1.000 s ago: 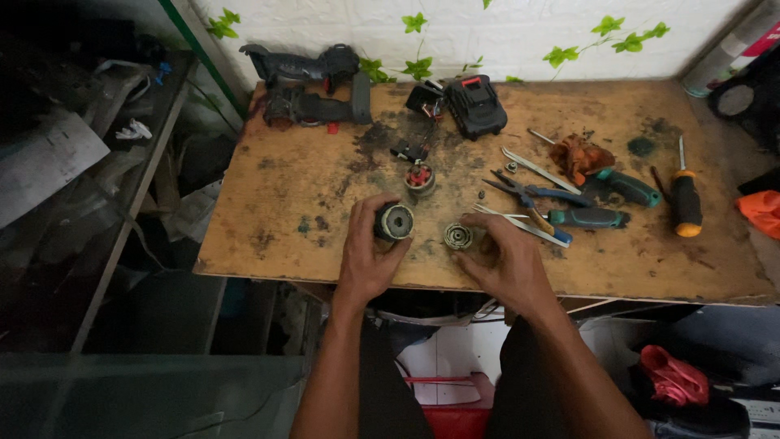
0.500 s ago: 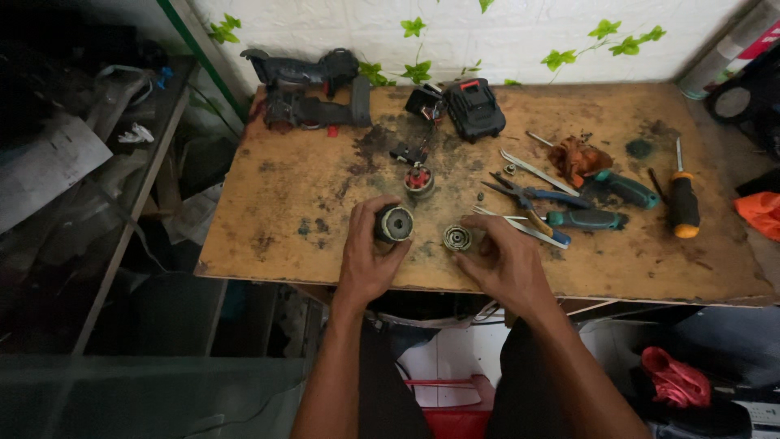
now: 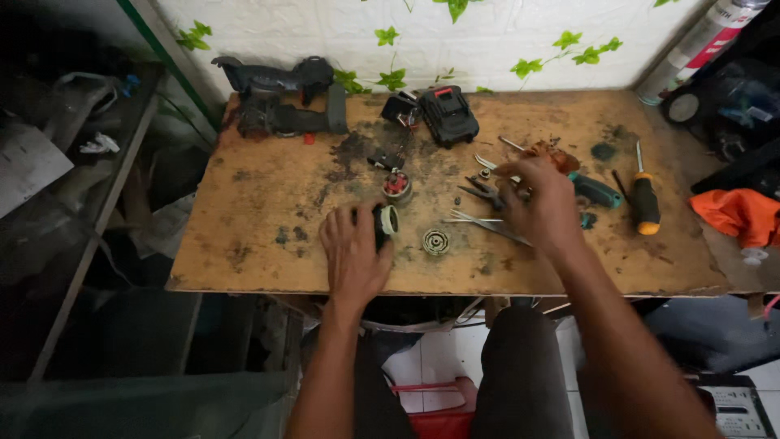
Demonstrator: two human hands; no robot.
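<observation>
My left hand grips a black cylindrical part with a pale ring end, lying on its side on the wooden worktable. A small round gear piece lies on the table just right of it, untouched. My right hand hovers over the pliers and a teal-handled tool, its fingers curled down onto them; what it grips is hidden under the hand. A small red-and-metal round part sits behind the left hand.
At the back lie a dark power tool body and a black battery pack. An orange-handled screwdriver rests at the right. An orange cloth lies off the table's right edge. A metal shelf stands left.
My right hand left the small gear piece and moved right and back to the pliers. My left hand tipped the black cylinder onto its side.
</observation>
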